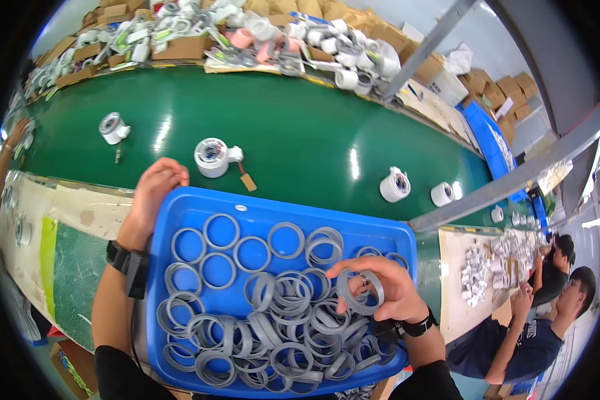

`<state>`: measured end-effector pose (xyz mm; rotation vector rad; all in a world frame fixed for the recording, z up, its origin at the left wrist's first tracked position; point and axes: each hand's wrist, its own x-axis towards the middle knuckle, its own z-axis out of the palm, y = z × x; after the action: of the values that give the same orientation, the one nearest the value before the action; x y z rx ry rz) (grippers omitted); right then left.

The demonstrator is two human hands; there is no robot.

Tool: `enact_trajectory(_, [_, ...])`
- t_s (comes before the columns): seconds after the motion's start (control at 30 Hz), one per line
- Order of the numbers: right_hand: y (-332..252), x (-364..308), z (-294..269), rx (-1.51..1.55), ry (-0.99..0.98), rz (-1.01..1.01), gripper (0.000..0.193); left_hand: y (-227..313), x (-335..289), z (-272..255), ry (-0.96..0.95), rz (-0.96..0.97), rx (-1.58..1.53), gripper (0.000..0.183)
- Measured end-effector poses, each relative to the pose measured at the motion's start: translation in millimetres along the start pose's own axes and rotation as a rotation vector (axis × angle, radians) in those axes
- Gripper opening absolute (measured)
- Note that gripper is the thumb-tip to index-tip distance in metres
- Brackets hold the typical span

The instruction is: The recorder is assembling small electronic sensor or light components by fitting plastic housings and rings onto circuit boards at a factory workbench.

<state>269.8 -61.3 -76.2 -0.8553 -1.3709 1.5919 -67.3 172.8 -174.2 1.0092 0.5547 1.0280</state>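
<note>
In the head view a grey ring (379,293) is held in my right hand (403,293), fingers and thumb around its edge, above the right part of a blue tray (280,208). Loose grey rings (290,297) fill much of the tray, heaped toward the near side, with a few lying singly at the far left. My left hand (159,181) is beside the tray's far left corner, at the edge of the green belt. Its fingers are bent and close together; anything inside them is hidden.
A green conveyor belt (293,113) runs across, carrying white round housings (212,159), one with a small tag on a wire. Mixed parts (260,33) pile up beyond it. A grey metal post (507,177) slants at right; co-workers (533,340) sit near white parts.
</note>
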Motion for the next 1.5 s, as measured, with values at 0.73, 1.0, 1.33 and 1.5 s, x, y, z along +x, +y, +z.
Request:
enact_trajectory(0.73, [-11.4, 267.7, 38.0, -1.476, -0.194, -0.260, 0.060, -25.8, 11.8, 2.5, 0.106, 0.044, -0.309, 0.015])
enact_trajectory(1.0, [27.7, 305.2, 34.8, -1.463, -0.217, -0.151, 0.054, -28.0, 20.5, -7.9, 0.175, 0.080, -0.191, 0.031])
enact_trajectory(1.33, [43.3, 289.2, 40.0, -1.710, -0.012, -0.051, 0.043, -13.0, 16.2, -4.5, -0.037, -0.042, 0.113, 0.040])
enact_trajectory(1.5, [-24.0, 246.8, 89.6, -1.406, 0.261, -0.504, 0.046, 56.9, -13.2, 25.5, -0.038, 0.600, 1.012, 0.069])
